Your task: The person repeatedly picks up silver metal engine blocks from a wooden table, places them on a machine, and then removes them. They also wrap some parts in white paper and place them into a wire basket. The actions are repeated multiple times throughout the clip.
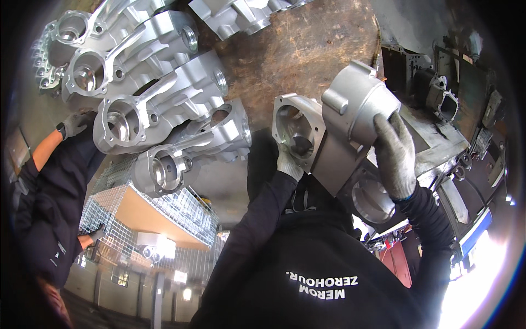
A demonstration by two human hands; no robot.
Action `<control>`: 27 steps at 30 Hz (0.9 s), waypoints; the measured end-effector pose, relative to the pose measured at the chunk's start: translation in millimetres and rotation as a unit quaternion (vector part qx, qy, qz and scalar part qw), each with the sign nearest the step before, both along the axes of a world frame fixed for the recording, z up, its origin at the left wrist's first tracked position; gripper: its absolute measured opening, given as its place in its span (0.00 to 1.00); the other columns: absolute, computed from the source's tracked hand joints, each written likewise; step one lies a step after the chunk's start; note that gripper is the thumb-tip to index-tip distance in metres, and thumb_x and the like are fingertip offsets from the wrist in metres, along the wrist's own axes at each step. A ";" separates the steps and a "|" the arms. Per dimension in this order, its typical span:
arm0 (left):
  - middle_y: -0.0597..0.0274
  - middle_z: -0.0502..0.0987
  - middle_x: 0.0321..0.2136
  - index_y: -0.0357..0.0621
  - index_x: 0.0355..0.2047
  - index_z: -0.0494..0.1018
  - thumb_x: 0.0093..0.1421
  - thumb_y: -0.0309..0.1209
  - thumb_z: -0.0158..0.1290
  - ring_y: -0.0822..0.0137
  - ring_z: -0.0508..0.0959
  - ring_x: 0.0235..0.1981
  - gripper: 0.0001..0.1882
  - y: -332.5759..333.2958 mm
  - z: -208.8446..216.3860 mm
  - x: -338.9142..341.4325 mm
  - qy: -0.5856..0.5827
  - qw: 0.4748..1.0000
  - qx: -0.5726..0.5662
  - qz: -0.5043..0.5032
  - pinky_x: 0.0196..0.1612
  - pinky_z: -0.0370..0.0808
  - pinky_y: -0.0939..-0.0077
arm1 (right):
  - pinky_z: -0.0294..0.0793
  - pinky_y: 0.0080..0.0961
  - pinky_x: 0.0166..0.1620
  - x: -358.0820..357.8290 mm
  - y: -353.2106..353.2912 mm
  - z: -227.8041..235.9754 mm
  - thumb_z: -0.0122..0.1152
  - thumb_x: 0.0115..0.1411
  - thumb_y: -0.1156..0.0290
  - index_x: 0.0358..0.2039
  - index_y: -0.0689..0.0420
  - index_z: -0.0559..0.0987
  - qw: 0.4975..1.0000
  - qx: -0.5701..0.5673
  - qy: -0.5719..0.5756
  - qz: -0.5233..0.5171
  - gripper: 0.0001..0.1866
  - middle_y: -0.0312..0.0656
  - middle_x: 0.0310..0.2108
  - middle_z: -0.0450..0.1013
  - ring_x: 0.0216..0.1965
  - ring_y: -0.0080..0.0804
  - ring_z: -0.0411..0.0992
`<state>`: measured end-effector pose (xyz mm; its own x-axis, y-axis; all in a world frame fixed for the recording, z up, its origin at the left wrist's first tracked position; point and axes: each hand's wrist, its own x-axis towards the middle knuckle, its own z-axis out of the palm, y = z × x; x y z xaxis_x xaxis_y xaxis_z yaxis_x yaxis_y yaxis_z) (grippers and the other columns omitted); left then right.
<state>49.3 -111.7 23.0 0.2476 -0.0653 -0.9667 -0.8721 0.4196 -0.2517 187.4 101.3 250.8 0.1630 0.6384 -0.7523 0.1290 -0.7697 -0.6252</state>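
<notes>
Both my hands wear light grey work gloves. My left hand (287,164) is closed on the lower edge of a silver metal casting with a square flange (311,118) and a round bore, near the table's edge. Right beside it, a cylindrical metal casting (359,104) with a rounded boss on its side is tilted. My right hand (395,156) grips its near end, the fingertips at the rim and partly hidden. Whether the two castings touch cannot be made out. Below them lies another round-mouthed casting (372,202).
A worn brown table (307,52) carries several large silver housings (159,98) at the left. Another person's gloved hand (76,123) is near them at far left. A wire-mesh cage (181,214) stands beyond. A metal bench (438,145) with metal parts is at the right.
</notes>
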 end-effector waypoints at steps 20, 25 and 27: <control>0.49 0.67 0.58 0.39 0.65 0.57 0.66 0.63 0.36 0.52 0.72 0.54 0.42 133.9 -52.8 -10.4 0.116 0.957 0.259 -0.055 0.55 0.71 0.54 | 0.71 0.32 0.56 61.4 -115.1 4.8 0.56 0.63 0.68 0.57 0.62 0.68 0.918 0.061 0.120 -0.374 0.23 0.49 0.49 0.74 0.51 0.36 0.72; 0.52 0.60 0.66 0.38 0.68 0.52 0.68 0.60 0.35 0.56 0.63 0.63 0.41 139.8 -37.7 -27.4 0.178 0.924 0.287 -0.177 0.65 0.60 0.68 | 0.67 0.44 0.60 37.8 -141.3 -24.2 0.50 0.68 0.52 0.63 0.60 0.63 0.913 0.044 0.226 -0.337 0.31 0.50 0.60 0.65 0.61 0.44 0.63; 0.53 0.58 0.67 0.38 0.68 0.53 0.69 0.58 0.36 0.59 0.61 0.65 0.40 125.9 -24.4 -34.4 0.238 0.876 0.297 -0.295 0.66 0.57 0.71 | 0.71 0.43 0.54 25.6 -160.1 -40.0 0.53 0.68 0.59 0.61 0.62 0.64 0.927 0.070 0.160 -0.333 0.27 0.51 0.57 0.67 0.56 0.43 0.68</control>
<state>14.9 14.2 -1.4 -0.0999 0.5037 -0.8581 -0.4063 0.7666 0.4972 213.0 -58.8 210.8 0.3385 0.5716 -0.7475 -0.5549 -0.5203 -0.6491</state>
